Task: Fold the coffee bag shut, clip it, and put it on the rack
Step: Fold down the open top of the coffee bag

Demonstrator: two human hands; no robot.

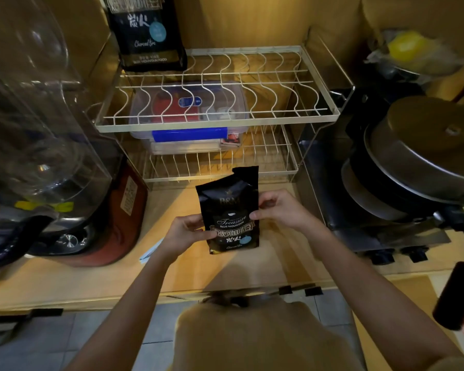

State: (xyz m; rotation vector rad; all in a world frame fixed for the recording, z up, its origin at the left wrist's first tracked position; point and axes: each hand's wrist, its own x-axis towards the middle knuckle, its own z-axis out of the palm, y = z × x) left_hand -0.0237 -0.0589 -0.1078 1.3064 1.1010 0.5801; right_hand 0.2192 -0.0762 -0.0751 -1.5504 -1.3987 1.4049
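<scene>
My left hand [186, 231] pinches the bag [231, 212] at its left edge, thumb on the front, fingers curled behind. My right hand [277, 207] grips the right edge the same way, a little higher. The bag stands upright on the counter [252, 266], near its middle, top unfolded, just before the rack [217, 124]. A second bag [148, 33] stands at the rack's top left corner.
</scene>
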